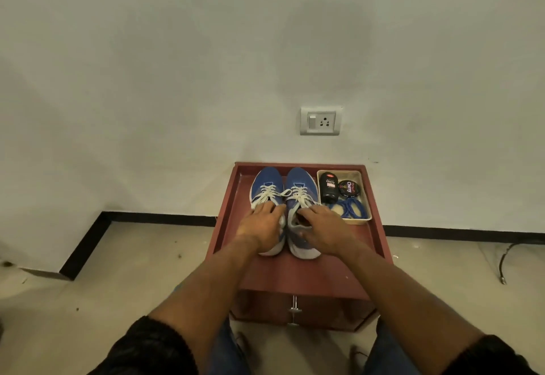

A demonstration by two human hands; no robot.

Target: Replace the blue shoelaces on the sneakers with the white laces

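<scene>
Evidently the swap is close to done: both blue sneakers sit side by side, toes to the wall, on the red table (306, 271), white laces (267, 193) threaded through each. The left hand (261, 227) lies spread over the left sneaker (265, 178), its grip flat and holding nothing I can see, probably to steady it. The right hand (326, 231) rests at the collar of the right sneaker (300, 180), fingers loosely curled; whether they pinch anything I cannot tell. Further right, the blue shoelaces (349, 208) lie coiled in the cream tray (365, 197), set aside near two polish containers.
</scene>
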